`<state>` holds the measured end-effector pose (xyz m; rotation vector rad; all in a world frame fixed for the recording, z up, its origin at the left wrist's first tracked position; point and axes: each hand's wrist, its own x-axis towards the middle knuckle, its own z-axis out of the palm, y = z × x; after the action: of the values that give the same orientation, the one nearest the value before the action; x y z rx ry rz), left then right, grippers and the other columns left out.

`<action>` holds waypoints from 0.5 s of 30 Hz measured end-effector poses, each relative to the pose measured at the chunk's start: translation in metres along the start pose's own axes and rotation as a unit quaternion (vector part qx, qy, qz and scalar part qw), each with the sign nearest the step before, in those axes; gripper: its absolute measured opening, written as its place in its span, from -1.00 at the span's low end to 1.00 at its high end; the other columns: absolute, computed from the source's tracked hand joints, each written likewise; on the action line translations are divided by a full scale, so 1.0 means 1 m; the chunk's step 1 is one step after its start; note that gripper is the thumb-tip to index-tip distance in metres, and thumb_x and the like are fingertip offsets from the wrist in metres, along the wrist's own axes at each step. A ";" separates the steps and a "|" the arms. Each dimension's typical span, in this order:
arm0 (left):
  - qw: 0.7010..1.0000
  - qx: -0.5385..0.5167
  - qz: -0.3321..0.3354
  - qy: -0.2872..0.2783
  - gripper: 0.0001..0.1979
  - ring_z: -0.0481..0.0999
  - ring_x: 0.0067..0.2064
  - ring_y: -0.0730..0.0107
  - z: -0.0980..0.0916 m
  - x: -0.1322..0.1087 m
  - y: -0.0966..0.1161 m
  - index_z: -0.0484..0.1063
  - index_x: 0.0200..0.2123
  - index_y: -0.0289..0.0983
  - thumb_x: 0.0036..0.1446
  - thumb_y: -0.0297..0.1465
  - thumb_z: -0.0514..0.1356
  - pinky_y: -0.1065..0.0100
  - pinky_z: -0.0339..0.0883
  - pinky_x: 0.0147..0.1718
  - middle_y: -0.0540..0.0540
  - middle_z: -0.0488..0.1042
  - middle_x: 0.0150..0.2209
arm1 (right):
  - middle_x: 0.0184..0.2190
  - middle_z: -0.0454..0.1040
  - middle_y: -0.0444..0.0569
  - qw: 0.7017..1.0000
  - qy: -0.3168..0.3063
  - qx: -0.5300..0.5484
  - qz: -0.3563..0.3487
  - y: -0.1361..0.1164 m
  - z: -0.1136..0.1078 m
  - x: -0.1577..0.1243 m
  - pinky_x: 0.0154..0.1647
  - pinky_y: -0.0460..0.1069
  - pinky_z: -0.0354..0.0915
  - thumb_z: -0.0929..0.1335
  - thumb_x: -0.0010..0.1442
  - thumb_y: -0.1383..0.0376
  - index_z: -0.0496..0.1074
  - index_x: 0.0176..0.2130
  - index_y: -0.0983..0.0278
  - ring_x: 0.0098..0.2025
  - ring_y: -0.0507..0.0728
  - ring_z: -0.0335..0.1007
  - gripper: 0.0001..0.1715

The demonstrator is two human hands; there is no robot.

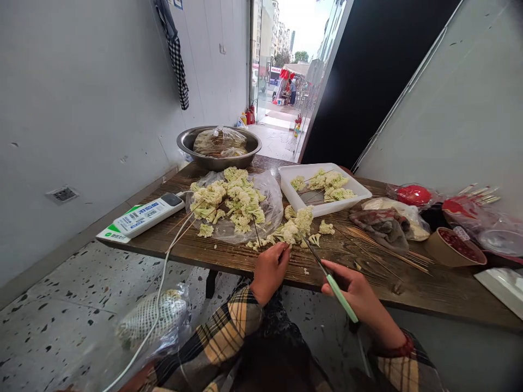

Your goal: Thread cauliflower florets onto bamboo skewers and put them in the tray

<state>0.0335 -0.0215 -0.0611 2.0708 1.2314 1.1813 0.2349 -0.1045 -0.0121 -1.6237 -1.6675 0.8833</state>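
cauliflower (pixel 245 204) and a knife (pixel 341 298) on a dark wooden table (pixel 417 294)

the grainy table stretches from left to right across a room with a pale left wall (pixel 102 81) and a speckled floor (pixel 41 326). at its near middle edge, the person's right hand (pixel 357 296) is wrapped round the knife's light green handle, the blade reaching into a small clump of florets (pixel 294 226). the left hand (pixel 269 272) is curled beside that clump, thumb close to the bent fingers; whether it pinches a piece cannot be told.

the larger share of the cauliflower is heaped left of the middle, on a clear plastic bag (pixel 272 190). more florets and thin sticks lie in a white tray (pixel 343 208) on the far right. a metal basin (pixel 229 162) stands at the far left, a white device (pixel 151 212) nearer. bamboo skewers (pixel 408 260), a grey cloth (pixel 382 226) and a paper tub (pixel 445 253) crowd the right side.

a checked garment (pixel 177 71) hangs on the left wall; far off, a glass doorway (pixel 278 117) gives onto a street.
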 end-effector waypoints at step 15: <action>0.997 -0.068 -0.036 0.021 -0.81 0.51 -0.30 0.36 -0.007 0.006 0.006 0.44 -0.31 -0.25 0.21 -0.36 0.04 0.40 0.33 -0.29 -0.08 0.53 -0.35 | -0.33 0.56 0.01 0.997 0.052 0.049 0.041 0.012 -0.002 -0.010 -0.27 0.04 0.39 0.42 0.02 0.12 0.45 0.04 0.32 -0.29 0.18 0.47 -0.39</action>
<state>0.0320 -0.0191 -0.0508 1.8970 1.1976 1.2452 0.2436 -0.1139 -0.0212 -1.6515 -1.4733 0.8925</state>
